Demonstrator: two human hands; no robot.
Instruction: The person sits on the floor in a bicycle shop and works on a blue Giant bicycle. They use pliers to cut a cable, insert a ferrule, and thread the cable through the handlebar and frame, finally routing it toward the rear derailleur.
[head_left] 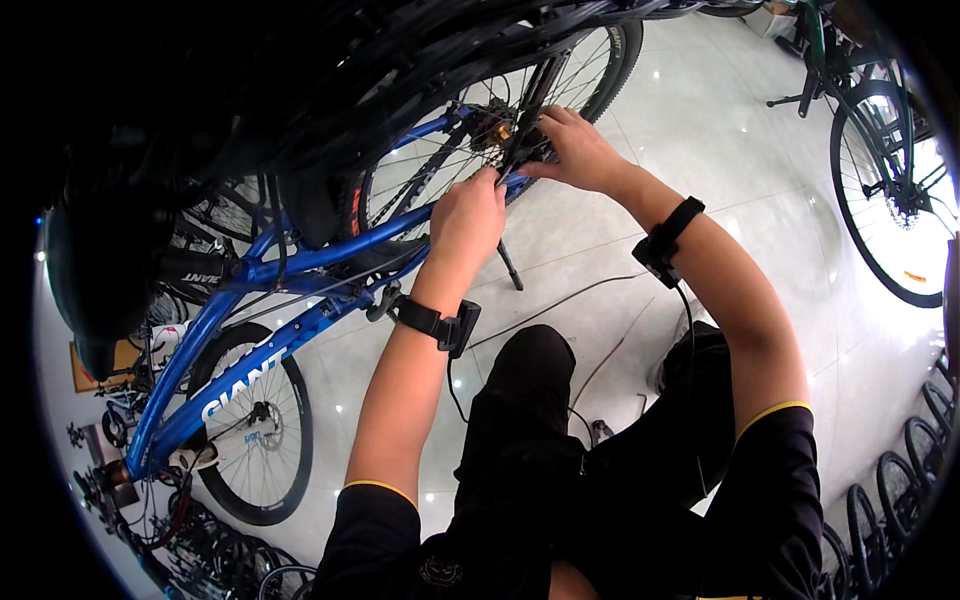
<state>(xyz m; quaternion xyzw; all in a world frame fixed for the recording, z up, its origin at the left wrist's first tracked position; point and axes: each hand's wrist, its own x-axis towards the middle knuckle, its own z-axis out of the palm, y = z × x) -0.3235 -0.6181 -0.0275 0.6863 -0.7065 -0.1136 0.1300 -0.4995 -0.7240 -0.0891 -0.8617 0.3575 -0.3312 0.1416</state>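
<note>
A blue bicycle frame [385,236] runs from the lower left up to its rear wheel [625,62]. Both my hands are at the rear hub, beside a gold-coloured part [499,133]. My left hand [468,213] is closed, its thumb and fingers pinched at a thin dark piece just below the hub. To its right, my right hand [578,153] has its fingers curled round a dark part by the wheel's spokes. The fingertips partly cover both pieces, so I cannot make out their kinds. A black strap with a small device is on each forearm.
Below the hub, a kickstand [511,266] reaches toward the tiled floor [770,255]. A cable [560,300] crosses the floor near my knees. Another bicycle's wheel [842,190] stands at right. Several more bicycles line the lower edges. Something dark and woven [400,90] hangs across the top.
</note>
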